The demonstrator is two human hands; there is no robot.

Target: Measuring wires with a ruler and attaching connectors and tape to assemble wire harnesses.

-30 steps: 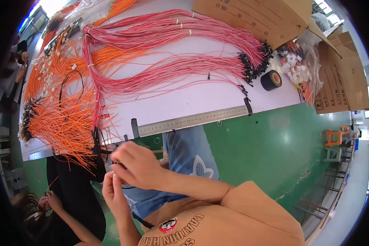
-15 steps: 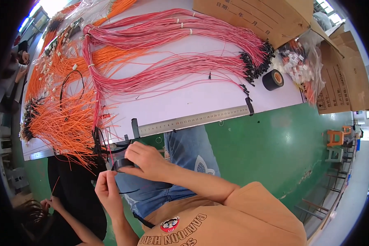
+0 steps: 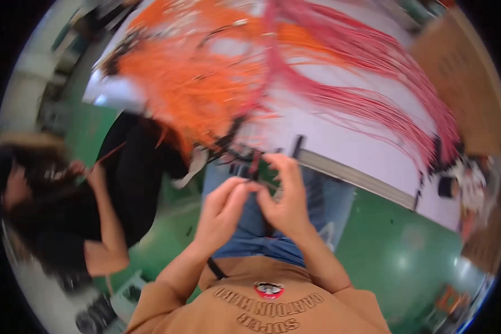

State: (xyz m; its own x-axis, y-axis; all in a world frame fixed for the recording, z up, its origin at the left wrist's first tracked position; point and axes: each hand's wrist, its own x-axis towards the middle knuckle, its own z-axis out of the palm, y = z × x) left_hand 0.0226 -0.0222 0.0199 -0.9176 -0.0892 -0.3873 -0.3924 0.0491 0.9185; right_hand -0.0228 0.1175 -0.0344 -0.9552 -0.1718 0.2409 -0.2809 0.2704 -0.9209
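Observation:
My left hand (image 3: 225, 209) is in front of the table's near edge, thumb and fingers pinched together on something too small and blurred to make out. My right hand (image 3: 286, 195) faces it, its thumb against the left fingertips and its forefinger spread away with a gap between. A short red strand (image 3: 255, 164) stands just beyond the fingertips. Beside it is a dark, roundish thing (image 3: 239, 170) that looks like a black tape roll, though blur hides its outline. Black wire ends (image 3: 231, 133) of the pink-red bundle (image 3: 273, 61) hang toward my hands.
Orange wires (image 3: 189, 83) are heaped on the left of the white table (image 3: 339, 128). A steel ruler (image 3: 356, 178) lies along the front edge. Another black roll (image 3: 446, 187) and a cardboard box (image 3: 456, 72) are at right. A co-worker (image 3: 100, 222) sits close on my left.
The view has swung left, so the table appears shifted right. My right hand has come off the black tape roll and opened; its thumb now meets my left fingertips.

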